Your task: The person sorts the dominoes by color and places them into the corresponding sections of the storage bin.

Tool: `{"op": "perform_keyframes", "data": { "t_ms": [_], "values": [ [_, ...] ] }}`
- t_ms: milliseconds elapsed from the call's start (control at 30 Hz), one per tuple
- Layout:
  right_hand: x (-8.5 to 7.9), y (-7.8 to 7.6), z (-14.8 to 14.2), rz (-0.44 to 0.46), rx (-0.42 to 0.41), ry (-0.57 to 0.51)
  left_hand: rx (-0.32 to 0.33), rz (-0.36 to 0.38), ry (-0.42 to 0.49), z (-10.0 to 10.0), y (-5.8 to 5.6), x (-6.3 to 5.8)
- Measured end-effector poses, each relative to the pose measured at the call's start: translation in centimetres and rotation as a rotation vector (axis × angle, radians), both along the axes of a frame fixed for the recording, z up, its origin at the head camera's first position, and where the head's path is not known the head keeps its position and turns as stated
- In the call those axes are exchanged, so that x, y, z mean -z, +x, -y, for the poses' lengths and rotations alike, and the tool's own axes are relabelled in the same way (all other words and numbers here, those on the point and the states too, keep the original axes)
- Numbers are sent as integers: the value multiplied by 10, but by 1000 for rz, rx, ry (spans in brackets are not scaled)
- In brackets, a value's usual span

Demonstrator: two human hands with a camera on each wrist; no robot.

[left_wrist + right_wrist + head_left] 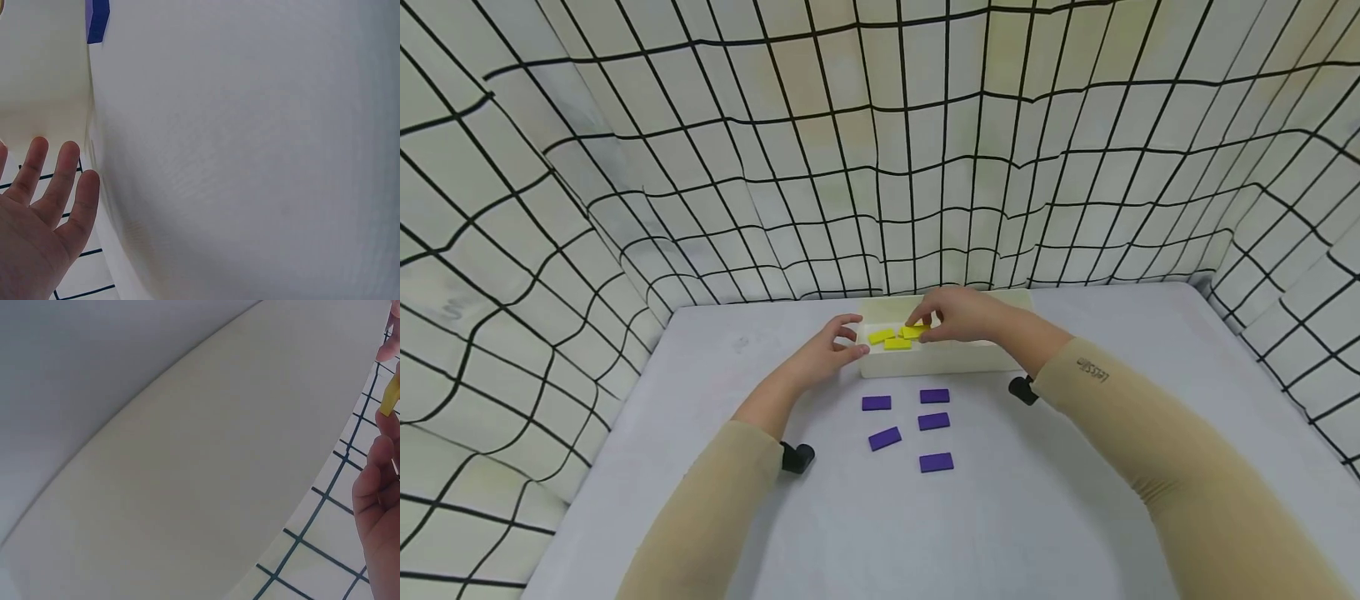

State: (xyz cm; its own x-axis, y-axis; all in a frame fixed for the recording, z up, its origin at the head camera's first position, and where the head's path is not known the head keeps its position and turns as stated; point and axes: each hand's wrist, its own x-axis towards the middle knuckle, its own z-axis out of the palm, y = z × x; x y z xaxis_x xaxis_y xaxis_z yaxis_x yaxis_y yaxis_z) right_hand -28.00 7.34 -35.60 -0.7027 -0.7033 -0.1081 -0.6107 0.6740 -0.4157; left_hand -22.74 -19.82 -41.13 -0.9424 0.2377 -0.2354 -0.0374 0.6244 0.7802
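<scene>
- The right hand (958,314) reaches over the left part of a long cream box (940,361); its grip pinches a yellow tile (390,397) between thumb and fingers.
- Other yellow tiles (897,343) lie close together in the left part of the box, just below the right hand.
- The left hand (826,354) is at the box's left end, its grip released, fingers spread; whether it touches the box I cannot tell.
- Five purple tiles (934,422) lie apart on the white desk (850,533), on the person's side of the box: two on the left, three on the right.
- Beige sleeves (715,492) cover both forearms, and a black device (797,457) sits at each wrist.
- Black netting (910,172) hangs behind the desk and along its sides.
</scene>
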Motion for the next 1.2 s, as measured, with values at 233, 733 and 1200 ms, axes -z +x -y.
{"op": "perform_keyframes", "data": {
  "t_ms": [233, 733, 1200],
  "values": [
    [7, -12, 22, -28, -4, 52, 8, -1, 8, 1, 0, -1],
    [19, -19, 58, -67, 5, 204, 9, -11, 16, 1, 3, -2],
    [31, -26, 76, -101, 9, 262, 7, -7, 20, 2, 2, -1]
  ]
}}
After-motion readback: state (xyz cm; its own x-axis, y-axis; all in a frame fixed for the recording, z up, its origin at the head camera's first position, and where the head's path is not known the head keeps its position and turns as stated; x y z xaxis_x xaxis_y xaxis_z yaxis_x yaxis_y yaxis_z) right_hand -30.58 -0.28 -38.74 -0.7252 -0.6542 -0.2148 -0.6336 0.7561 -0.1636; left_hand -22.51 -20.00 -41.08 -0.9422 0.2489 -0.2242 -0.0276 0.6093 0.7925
